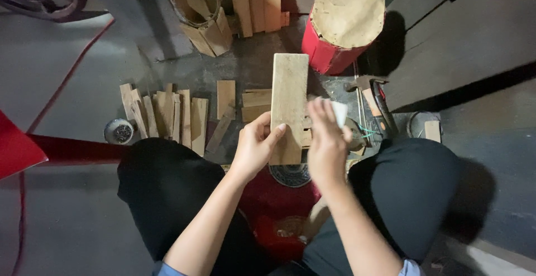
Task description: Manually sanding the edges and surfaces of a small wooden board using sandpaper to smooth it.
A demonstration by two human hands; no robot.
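Between the knees, seen from the head camera, the left hand (254, 144) grips a long pale rectangular wooden plank (289, 105) upright by its lower left edge, fingers curled round it. Beside it the right hand (326, 142) is closed on a small white pad (339, 112) pressed against the plank's right edge. Farther back stands a red-sided round drum with a tan top (343, 24), and left of it an open hexagonal wooden container (196, 2) with a loose slat inside. Short flat wooden slats (164, 114) lie in a row on the grey floor (67, 80). A hammer (371, 94) lies to the right.
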